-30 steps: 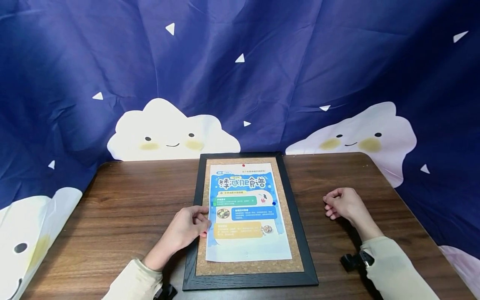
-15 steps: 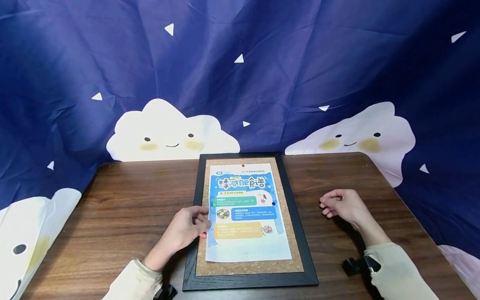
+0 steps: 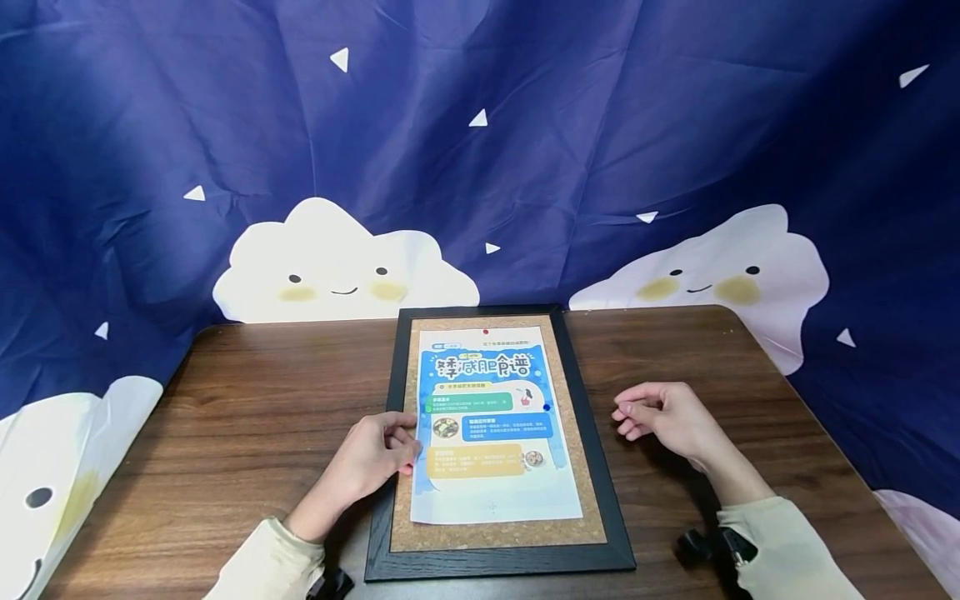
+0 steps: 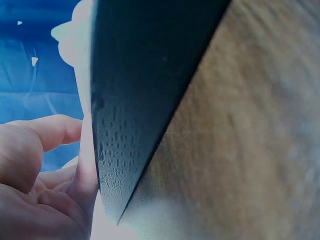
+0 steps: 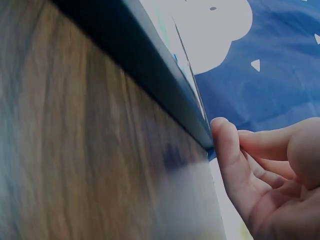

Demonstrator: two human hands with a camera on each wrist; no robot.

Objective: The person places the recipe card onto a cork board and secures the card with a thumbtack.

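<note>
A printed sheet (image 3: 495, 500) with a blue design and large dark characters lies on a cork board (image 3: 592, 529) in a black frame (image 3: 498, 562). A red pin (image 3: 486, 332) shows at the top edge of the sheet, a green pin (image 3: 428, 408) at its left side and a blue pin (image 3: 547, 407) at its right. My left hand (image 3: 375, 454) rests over the left frame bar, fingertips at the sheet's left edge. Right of the frame, my right hand (image 3: 667, 417) hovers with loosely curled fingers, thumb close to the index finger; nothing shows between them.
The board lies on a brown wooden table (image 3: 285, 383), reaching almost to its back edge. Behind the table hangs a dark blue cloth (image 3: 450, 183) printed with white clouds. A small black device (image 3: 712, 546) is strapped at my right wrist.
My right hand has moved left, closer to the frame, and its fingers have loosened a little. My left hand, the sheet and the board have stayed in place.
</note>
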